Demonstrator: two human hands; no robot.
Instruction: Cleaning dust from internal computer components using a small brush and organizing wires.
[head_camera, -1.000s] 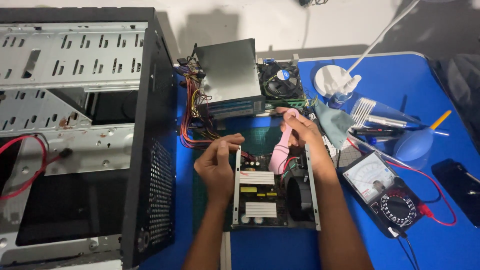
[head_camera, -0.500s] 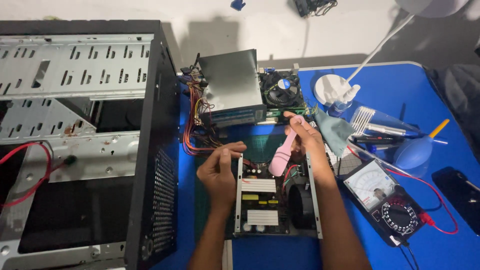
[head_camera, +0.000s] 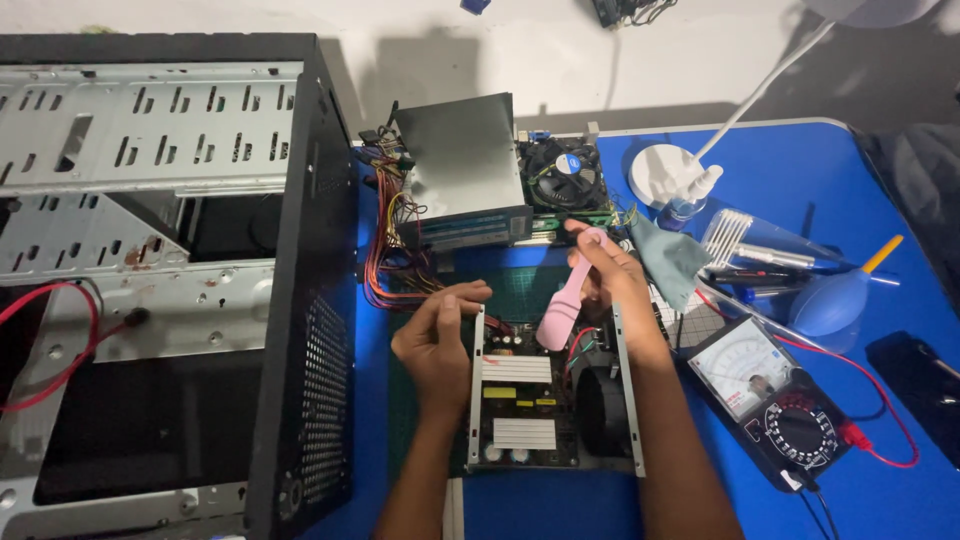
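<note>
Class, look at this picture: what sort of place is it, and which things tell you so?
Probably an electronics or computer repair bench. An opened power supply lies under the hands, an empty computer case stands beside it, and an analogue multimeter rests on the blue table.

A pink brush (head_camera: 563, 305) slants down from the right hand's fingers (head_camera: 598, 262), its lower end over the open power supply (head_camera: 545, 400). That unit lies flat, lid off, its left wall touching the left hand's fingers (head_camera: 462, 298).
</note>
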